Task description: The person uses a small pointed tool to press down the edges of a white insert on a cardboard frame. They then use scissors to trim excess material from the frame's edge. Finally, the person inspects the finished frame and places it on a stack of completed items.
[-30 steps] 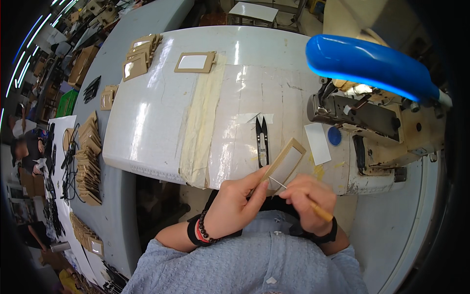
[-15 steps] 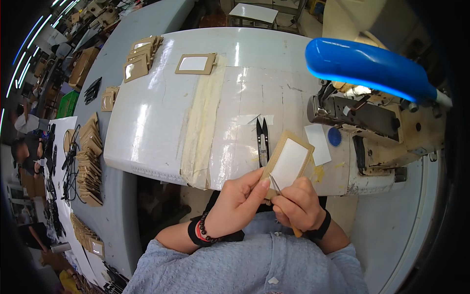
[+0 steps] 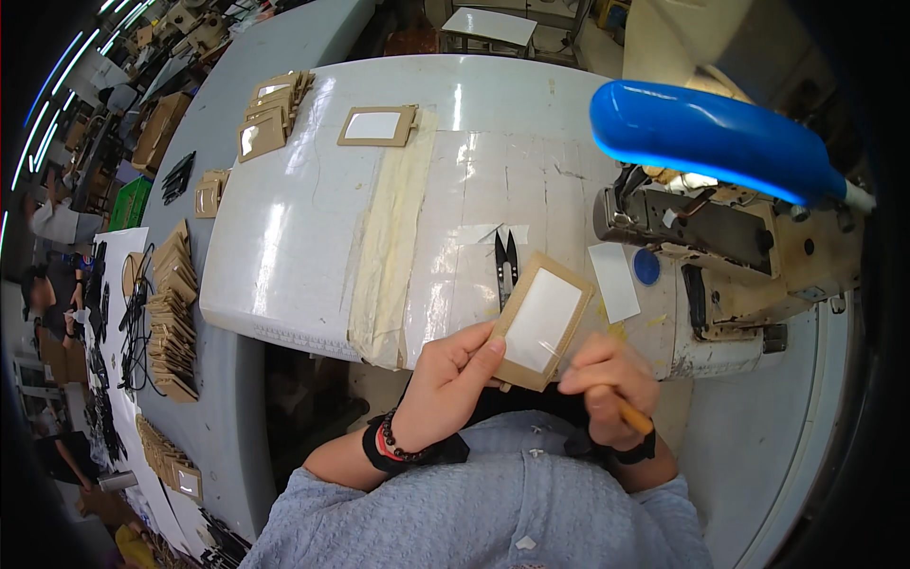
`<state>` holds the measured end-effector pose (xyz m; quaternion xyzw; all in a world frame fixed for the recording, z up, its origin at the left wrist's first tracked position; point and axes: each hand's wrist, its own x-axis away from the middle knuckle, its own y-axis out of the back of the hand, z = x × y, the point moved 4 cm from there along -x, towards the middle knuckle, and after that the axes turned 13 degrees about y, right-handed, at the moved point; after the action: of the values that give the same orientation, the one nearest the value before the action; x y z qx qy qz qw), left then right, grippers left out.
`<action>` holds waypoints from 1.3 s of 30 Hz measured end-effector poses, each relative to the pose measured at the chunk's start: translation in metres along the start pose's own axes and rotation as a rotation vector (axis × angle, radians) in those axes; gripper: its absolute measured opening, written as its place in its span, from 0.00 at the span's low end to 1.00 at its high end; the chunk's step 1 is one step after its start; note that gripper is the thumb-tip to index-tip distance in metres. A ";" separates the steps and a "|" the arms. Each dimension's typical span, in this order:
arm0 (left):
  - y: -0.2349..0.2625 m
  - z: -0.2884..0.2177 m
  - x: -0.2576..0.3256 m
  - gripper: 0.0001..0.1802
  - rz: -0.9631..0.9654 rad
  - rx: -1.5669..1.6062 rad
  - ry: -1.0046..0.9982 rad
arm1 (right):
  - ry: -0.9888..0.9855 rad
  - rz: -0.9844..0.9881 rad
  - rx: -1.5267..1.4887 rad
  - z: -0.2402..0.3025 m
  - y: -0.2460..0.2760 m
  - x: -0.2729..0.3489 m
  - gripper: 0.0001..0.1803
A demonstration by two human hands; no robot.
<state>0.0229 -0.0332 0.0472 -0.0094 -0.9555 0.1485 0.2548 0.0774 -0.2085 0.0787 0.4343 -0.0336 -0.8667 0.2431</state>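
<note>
Head view, tan holder (image 3: 544,321) pinched at lower-left edge by left fingers (image 3: 477,368), right fingers (image 3: 607,372) around orange-handled tool (image 3: 634,415)

The tan holder (image 3: 544,321) looks matt, the tabletop (image 3: 303,218) glossy.

No text is legible, the ruled scale (image 3: 301,341) on the white table (image 3: 275,256) being too small.
</note>
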 end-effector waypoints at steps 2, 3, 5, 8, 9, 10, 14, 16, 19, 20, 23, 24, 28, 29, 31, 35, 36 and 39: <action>0.002 0.000 0.000 0.18 -0.028 0.045 0.008 | -0.069 -0.180 -0.002 -0.002 0.010 0.008 0.26; 0.003 0.001 0.000 0.18 -0.023 0.048 0.016 | -0.139 -0.285 0.001 -0.006 0.014 0.014 0.30; 0.006 0.002 -0.001 0.17 -0.012 0.051 0.033 | -0.317 -0.333 0.090 -0.011 0.020 0.019 0.27; 0.009 0.001 -0.002 0.16 0.028 0.061 0.064 | -0.472 -0.269 0.136 -0.024 0.022 0.018 0.21; 0.010 0.002 -0.002 0.16 0.026 0.060 0.059 | -0.510 -0.242 0.059 -0.025 0.020 0.018 0.21; 0.011 0.002 -0.003 0.15 0.024 0.059 0.054 | -0.548 -0.215 -0.019 -0.026 0.017 0.018 0.20; 0.013 -0.001 -0.002 0.14 0.035 0.019 0.056 | -0.714 -0.166 -0.223 -0.022 0.008 0.016 0.13; 0.013 -0.003 -0.001 0.14 0.002 -0.046 0.024 | -0.750 -0.155 -0.260 -0.022 0.006 0.017 0.11; 0.014 -0.007 0.001 0.14 -0.006 -0.107 0.032 | -0.727 -0.128 -0.275 -0.020 0.005 0.015 0.10; 0.014 -0.008 0.002 0.14 0.001 -0.121 0.044 | -0.734 -0.131 -0.275 -0.019 0.005 0.015 0.10; 0.012 -0.011 0.005 0.14 0.030 -0.126 0.066 | -0.747 -0.134 -0.275 -0.018 0.006 0.015 0.09; 0.012 -0.011 0.005 0.14 0.034 -0.120 0.030 | -0.748 -0.134 -0.273 -0.019 0.006 0.015 0.09; 0.011 -0.011 0.004 0.14 0.049 -0.114 -0.028 | -0.747 -0.138 -0.274 -0.020 0.006 0.015 0.09; 0.011 -0.011 0.004 0.14 0.051 -0.119 -0.021 | -0.747 -0.138 -0.274 -0.020 0.006 0.016 0.09; 0.012 -0.011 0.004 0.14 0.050 -0.117 -0.022 | -0.747 -0.137 -0.274 -0.019 0.006 0.016 0.09; 0.011 -0.014 0.005 0.13 -0.004 -0.130 0.003 | -0.737 -0.127 -0.255 -0.018 0.005 0.015 0.08; 0.011 -0.013 0.005 0.13 0.000 -0.140 0.010 | -0.738 -0.137 -0.254 -0.019 0.005 0.015 0.08; 0.011 -0.012 0.004 0.14 0.021 -0.140 0.001 | -0.751 -0.171 -0.271 -0.021 0.005 0.016 0.08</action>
<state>0.0243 -0.0193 0.0557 -0.0373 -0.9632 0.0841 0.2525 0.0875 -0.2170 0.0559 0.0530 0.0309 -0.9787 0.1959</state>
